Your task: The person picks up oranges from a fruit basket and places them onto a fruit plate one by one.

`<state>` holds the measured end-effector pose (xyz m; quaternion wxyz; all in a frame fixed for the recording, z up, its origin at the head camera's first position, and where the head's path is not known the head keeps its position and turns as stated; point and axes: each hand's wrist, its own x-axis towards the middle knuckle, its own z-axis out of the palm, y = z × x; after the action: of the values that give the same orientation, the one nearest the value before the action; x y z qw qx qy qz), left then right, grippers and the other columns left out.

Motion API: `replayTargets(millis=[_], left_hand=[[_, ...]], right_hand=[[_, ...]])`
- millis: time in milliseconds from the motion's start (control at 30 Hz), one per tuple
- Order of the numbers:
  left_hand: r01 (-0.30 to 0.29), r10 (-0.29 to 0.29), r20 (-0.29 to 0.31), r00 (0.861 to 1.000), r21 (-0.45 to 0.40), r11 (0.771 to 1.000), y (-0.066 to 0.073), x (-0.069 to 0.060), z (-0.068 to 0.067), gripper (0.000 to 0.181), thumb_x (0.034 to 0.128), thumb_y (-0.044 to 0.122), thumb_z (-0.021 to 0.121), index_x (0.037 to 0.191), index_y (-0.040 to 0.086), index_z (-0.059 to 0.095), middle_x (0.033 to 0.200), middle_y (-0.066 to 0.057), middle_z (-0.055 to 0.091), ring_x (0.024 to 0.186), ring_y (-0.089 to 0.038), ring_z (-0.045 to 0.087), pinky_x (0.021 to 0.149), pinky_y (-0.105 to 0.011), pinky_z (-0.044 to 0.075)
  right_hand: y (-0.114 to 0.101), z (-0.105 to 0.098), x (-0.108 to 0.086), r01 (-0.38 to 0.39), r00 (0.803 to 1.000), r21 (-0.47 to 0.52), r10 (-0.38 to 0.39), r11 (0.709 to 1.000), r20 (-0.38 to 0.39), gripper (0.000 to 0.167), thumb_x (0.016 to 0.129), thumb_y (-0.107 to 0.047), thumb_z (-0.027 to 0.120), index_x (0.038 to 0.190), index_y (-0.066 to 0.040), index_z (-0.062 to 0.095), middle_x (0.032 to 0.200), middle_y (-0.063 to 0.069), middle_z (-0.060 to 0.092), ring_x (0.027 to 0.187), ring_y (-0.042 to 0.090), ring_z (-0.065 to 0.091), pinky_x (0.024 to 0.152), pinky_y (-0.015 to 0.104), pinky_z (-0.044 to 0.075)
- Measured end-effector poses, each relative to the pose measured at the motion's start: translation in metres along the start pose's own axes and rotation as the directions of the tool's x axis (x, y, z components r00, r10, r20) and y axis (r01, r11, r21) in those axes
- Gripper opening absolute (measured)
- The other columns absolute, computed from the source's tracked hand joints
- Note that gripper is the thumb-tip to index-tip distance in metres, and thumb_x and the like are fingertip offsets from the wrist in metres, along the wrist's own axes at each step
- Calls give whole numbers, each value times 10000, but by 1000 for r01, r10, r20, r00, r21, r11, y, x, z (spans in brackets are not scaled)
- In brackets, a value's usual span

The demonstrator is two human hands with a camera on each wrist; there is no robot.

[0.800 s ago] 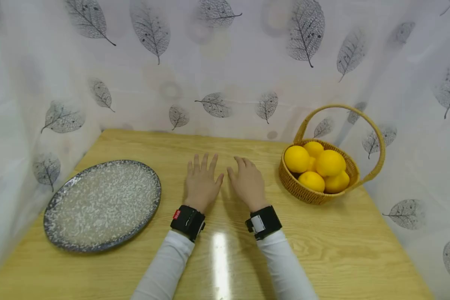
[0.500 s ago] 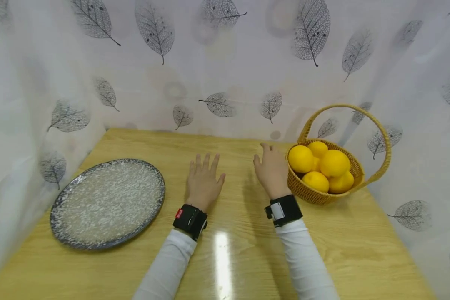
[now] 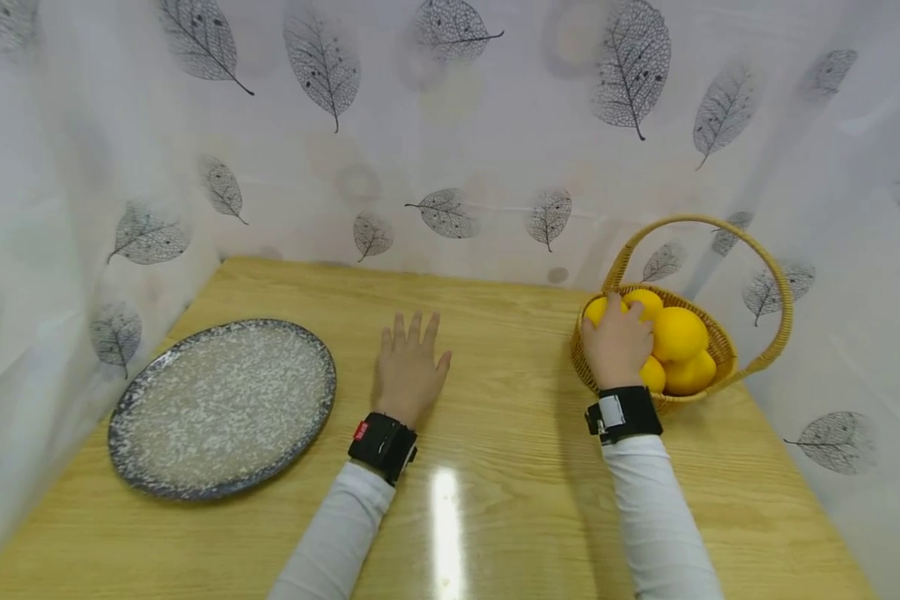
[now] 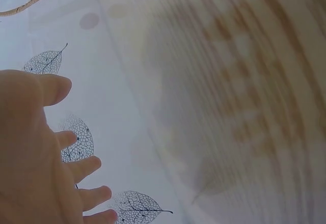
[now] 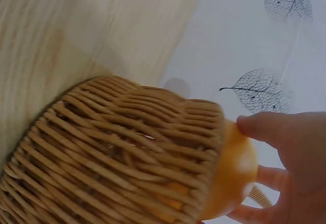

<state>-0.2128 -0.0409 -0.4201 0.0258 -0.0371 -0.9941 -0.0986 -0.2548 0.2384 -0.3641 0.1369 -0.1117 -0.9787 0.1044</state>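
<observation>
My right hand is over the left side of a wicker basket. It grips a round yellow fruit, which it partly hides. In the right wrist view, thumb and fingers go around this fruit, which sits against the wicker rim. Several more yellow fruits lie in the basket. My left hand is by itself at the middle of the table, fingers straight and spread, holding nothing; the left wrist view shows the same spread fingers.
A large oval speckled plate with a dark rim lies left of my left hand. The basket's tall handle arches over its right side. A leaf-printed curtain hangs behind and beside the wooden table.
My right hand has moved right from the table's middle to the basket and onto a fruit. The left hand stays in place. The view has shifted slightly.
</observation>
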Motion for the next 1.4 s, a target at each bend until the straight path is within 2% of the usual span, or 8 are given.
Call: replayTargets(millis=[300, 533, 900, 1000, 1167, 1200, 1333, 1400], left_hand=[[4, -4, -17, 1000, 1, 1000, -2, 3, 1, 660, 1073, 471, 422, 1638, 188, 231, 1658, -141, 333, 1570, -392, 220, 1296, -536, 169], [-25, 43, -225, 973, 85, 996, -12, 12, -1, 486, 1053, 358, 531, 1442, 65, 530, 1330, -162, 651, 1235, -353, 611, 1054, -488, 501], [-4, -2, -194, 981, -31, 1000, -94, -14, -63, 441, 1081, 274, 415, 1325, -53, 583, 1221, -264, 676, 1089, -434, 660, 903, -554, 557], [-14, 34, -358, 933, 56, 998, -129, -39, -77, 344, 1059, 179, 448, 1004, -104, 636, 845, -261, 672, 697, -405, 651, 567, -501, 552], [9, 183, -651, 736, 281, 960, -196, -78, -86, 353, 961, -24, 452, 611, -21, 403, 501, -152, 391, 364, -275, 361, 287, -414, 286], [26, 177, -658, 732, 286, 958, -208, -87, -87, 357, 946, -42, 443, 597, -6, 374, 483, -135, 358, 348, -264, 338, 276, -406, 262], [139, -67, -444, 893, 130, 982, -249, -121, -95, 294, 942, -41, 388, 650, -68, 392, 497, -214, 416, 367, -335, 423, 299, -446, 309], [259, -226, -282, 932, 85, 962, -266, -134, -94, 317, 976, -6, 336, 690, -112, 420, 530, -255, 455, 410, -369, 477, 336, -473, 353]], right_hand=[[9, 6, 1, -16, 999, 17, 16, 1000, 36, 627, 1023, -340, 594, 1531, -38, 385, 1456, 386, 384, 1159, 639, 490, 899, 687, 505], [18, 7, -3, -17, 1000, 14, 17, 1000, 8, 610, 1023, -347, 600, 1527, -63, 405, 1466, 357, 392, 1152, 631, 486, 888, 683, 508], [19, 10, -2, -11, 999, 17, 11, 1000, -37, 611, 1019, -384, 607, 1526, -99, 419, 1486, 328, 389, 1146, 613, 488, 867, 656, 520], [18, 13, -2, 1, 999, 21, 0, 1000, -38, 615, 1018, -387, 609, 1528, -99, 424, 1498, 321, 386, 1148, 608, 488, 857, 655, 524], [18, 16, -3, 13, 999, 27, -12, 1000, -39, 619, 1019, -383, 608, 1535, -96, 420, 1509, 317, 382, 1147, 607, 487, 854, 660, 524], [18, 16, -3, 14, 999, 31, -13, 999, -39, 620, 1018, -381, 611, 1534, -95, 422, 1507, 318, 384, 1144, 610, 487, 851, 663, 524], [19, 15, -5, 10, 1000, 39, -9, 999, -25, 623, 1016, -376, 614, 1537, -93, 424, 1496, 330, 390, 1131, 618, 485, 849, 671, 517], [18, 14, -6, 6, 1000, 46, -5, 999, -22, 624, 1014, -374, 617, 1539, -96, 426, 1492, 333, 392, 1128, 618, 483, 851, 671, 512]])
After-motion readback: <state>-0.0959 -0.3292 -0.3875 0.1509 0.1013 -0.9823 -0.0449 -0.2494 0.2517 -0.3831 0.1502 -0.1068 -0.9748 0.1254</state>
